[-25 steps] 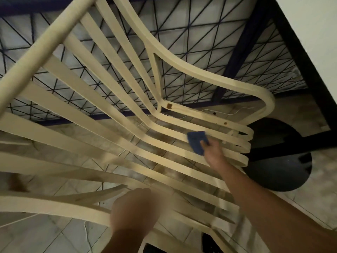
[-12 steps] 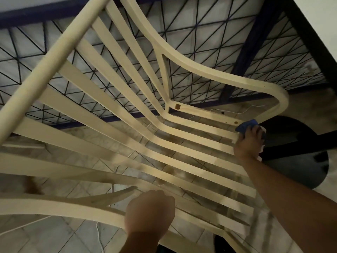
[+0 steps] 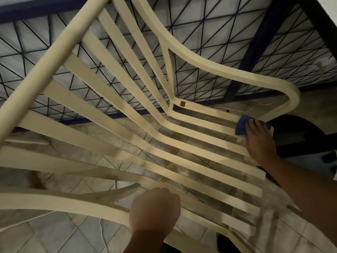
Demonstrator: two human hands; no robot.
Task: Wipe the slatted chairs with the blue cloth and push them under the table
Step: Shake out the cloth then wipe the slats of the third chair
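Fingers (image 3: pixel 252 126) of the right hand (image 3: pixel 259 141) are pressing flat on the blue cloth (image 3: pixel 240 127) at the slatted chair (image 3: pixel 218 70) seat's far corner; the left hand (image 3: pixel 155 210) is gripping its near arm.

1. Dim indoor light; the brightest area is the pale backing behind the dark blue metal grille (image 3: pixel 255 42).
2. The cream slatted plastic chair (image 3: pixel 218 69) is softly lit; the grey tiled floor (image 3: pixel 54 234) is shadow-mottled.
3. The left hand (image 3: pixel 155 207) and the lower-right corner are blurred.
4. Wide-angle distortion bows slats near the edges.

Gaps btwn slats (image 3: pixel 237 166) open, armrest (image 3: pixel 237 74) bars far side.
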